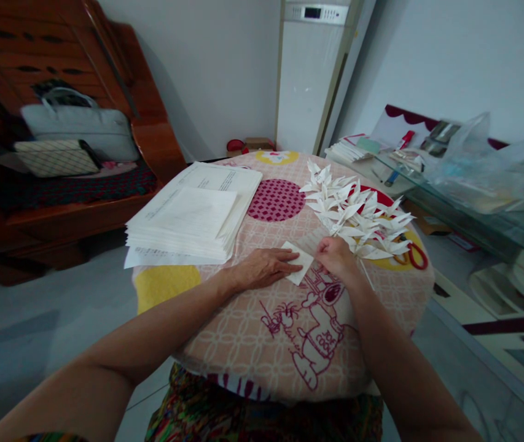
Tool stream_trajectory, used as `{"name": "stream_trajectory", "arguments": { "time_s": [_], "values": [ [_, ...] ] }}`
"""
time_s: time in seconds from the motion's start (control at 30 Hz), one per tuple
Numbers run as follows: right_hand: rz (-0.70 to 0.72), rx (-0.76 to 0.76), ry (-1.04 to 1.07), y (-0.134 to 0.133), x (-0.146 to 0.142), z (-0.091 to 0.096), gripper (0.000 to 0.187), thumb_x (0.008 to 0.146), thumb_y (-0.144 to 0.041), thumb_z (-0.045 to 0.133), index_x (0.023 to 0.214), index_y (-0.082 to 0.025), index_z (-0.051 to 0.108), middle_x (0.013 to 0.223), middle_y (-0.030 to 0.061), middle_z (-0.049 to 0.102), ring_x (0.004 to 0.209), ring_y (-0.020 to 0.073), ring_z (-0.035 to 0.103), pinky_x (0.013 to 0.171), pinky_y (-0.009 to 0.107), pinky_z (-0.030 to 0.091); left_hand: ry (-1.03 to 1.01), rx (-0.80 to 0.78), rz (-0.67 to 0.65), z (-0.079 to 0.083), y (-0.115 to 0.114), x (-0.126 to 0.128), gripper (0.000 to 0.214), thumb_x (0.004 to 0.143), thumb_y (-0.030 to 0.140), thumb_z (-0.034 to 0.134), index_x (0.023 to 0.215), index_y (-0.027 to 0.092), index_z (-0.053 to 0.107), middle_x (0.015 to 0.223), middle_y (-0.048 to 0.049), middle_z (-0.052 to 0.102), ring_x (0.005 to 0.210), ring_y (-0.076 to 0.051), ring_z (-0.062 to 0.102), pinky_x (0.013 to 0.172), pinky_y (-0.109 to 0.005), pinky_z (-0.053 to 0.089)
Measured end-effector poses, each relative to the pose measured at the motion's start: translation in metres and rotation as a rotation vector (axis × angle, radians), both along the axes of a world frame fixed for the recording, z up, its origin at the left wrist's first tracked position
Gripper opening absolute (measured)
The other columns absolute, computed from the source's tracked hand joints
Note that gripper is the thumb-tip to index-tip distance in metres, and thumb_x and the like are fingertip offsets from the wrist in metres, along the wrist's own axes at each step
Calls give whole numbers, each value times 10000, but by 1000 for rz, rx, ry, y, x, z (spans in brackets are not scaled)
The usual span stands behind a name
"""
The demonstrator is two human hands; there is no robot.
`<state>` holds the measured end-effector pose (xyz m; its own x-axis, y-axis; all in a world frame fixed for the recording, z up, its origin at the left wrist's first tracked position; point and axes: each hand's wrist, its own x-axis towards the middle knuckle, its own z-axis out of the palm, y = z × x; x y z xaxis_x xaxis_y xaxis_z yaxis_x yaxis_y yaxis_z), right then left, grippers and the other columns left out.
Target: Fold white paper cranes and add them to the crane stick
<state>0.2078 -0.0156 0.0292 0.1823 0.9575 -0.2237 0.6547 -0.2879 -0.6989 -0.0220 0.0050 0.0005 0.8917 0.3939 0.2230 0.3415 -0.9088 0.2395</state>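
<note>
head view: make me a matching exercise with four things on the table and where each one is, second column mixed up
Column 1
1. stack of paper
2. folded paper shapes
3. scissors
4. small sheet

Column 2
A. at the right edge of the table, red handles showing
B. pressed flat by the left hand, pinched by the right hand
C. on the left part of the table
D. heaped just beyond the right hand

Pairs: 1-C, 2-D, 3-A, 4-B
</note>
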Motion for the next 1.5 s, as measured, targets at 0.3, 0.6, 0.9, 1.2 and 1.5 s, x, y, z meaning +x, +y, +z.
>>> {"name": "stream_trajectory", "arguments": {
  "time_s": [0.3,0.6,0.9,1.2,1.5],
  "values": [
    [384,159,116,-16,-13,3,70,669,-118,671,666,-185,654,592,-32,647,550,114,587,535,207,427,-87,-143,25,4,3,-2,404,952,262,572,1353,230,617,1421,-110,599,1282,-231,599,1088,-387,477],
    [494,156,-58,-24,-19,-4,272,657,-113,787,920,-170,747,607,-41,640,550,112,557,552,219,383,-156,-260,100,3,10,-7,421,907,282,635,1323,220,639,1392,-97,627,1289,-235,592,1110,-382,441],
    [579,251,-115,-25,-14,-10,384,710,-195,788,1093,-171,787,772,35,717,649,150,602,662,270,435,-202,-428,-31,4,37,-24,401,916,172,573,1306,235,641,1375,-86,640,1323,-221,561,1162,-467,380],
    [578,194,-135,-24,-16,-6,519,704,-187,796,1217,-146,731,758,34,726,651,148,609,658,259,435,-208,-422,-42,3,42,-28,460,912,121,541,1351,246,607,1426,-72,602,1340,-206,543,1145,-432,412],
    [581,186,-143,-24,-16,-4,512,710,-198,774,1219,-165,732,762,26,716,659,149,602,649,254,424,-149,-236,109,0,45,-17,372,930,161,565,1286,198,665,1394,-78,626,1271,-205,605,1091,-367,470]
  ]
}}
